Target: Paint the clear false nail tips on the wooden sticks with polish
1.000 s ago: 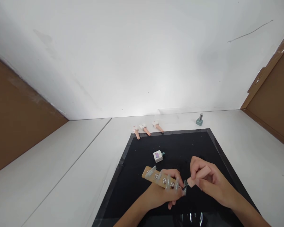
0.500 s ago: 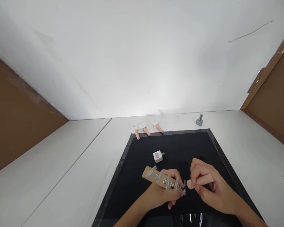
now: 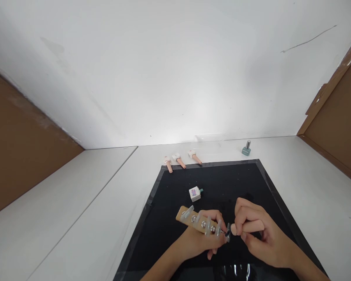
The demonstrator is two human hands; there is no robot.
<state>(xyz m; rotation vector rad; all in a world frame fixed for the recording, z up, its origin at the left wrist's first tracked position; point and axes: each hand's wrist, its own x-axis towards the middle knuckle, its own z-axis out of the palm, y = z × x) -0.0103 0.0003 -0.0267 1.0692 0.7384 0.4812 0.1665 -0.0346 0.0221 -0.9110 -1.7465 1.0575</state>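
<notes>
My left hand [image 3: 203, 238] is closed around a wooden nail-tip stand [image 3: 199, 222], a narrow strip with silver round studs and several clear false nails standing off it. At the strip's right end sits a false nail [image 3: 228, 233] with dark colour on it. My right hand [image 3: 257, 230] pinches a pink nail polish brush cap [image 3: 253, 226], its brush end pointing left at that dark nail. Whether the bristles touch the nail I cannot tell. An uncapped white polish bottle [image 3: 195, 194] with a purple picture and a teal neck lies on the black mat beyond my left hand.
A black mat [image 3: 216, 175] with taped edges covers the middle of the white table. Three white bottles with pink caps [image 3: 179, 160] lie along its far edge. A teal polish bottle [image 3: 246, 149] stands at the back right. Brown cardboard panels [image 3: 336, 113] flank both sides.
Almost nothing differs. My right hand and the brush cap have shifted very slightly; my left hand and the stand stay in place.
</notes>
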